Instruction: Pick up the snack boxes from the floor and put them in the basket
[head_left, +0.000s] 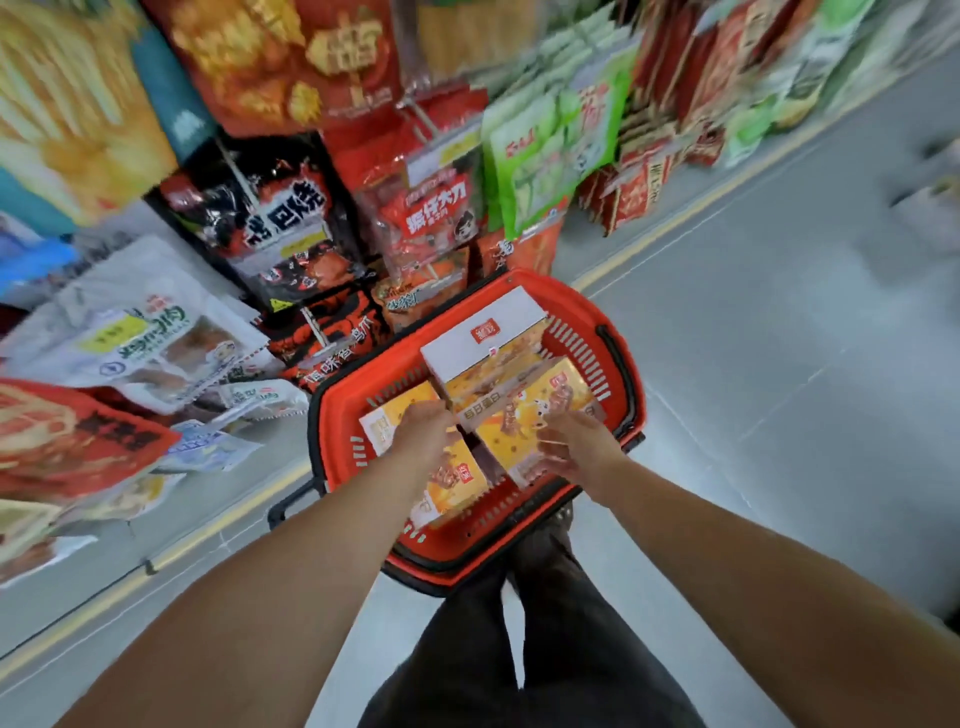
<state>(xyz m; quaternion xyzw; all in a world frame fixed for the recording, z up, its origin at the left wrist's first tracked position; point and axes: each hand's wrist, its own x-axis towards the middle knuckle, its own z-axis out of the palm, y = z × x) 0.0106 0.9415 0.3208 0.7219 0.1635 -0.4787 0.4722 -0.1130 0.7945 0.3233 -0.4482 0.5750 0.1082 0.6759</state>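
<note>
A red shopping basket (618, 332) stands on the floor in front of me, with yellow and white snack boxes inside. One box (488, 338) lies at the far side, and another (452, 483) lies at the near left under my forearm. Both hands reach into the basket and hold a third box (524, 415) by its near edges. My left hand (423, 431) grips its left corner, and my right hand (576, 447) holds its right side with curled fingers.
Racks of hanging snack bags (291, 218) fill the left and top of the view, close to the basket. Grey floor (779, 364) with a yellow line lies to the right. My dark trouser legs and shoe (545, 530) are just behind the basket.
</note>
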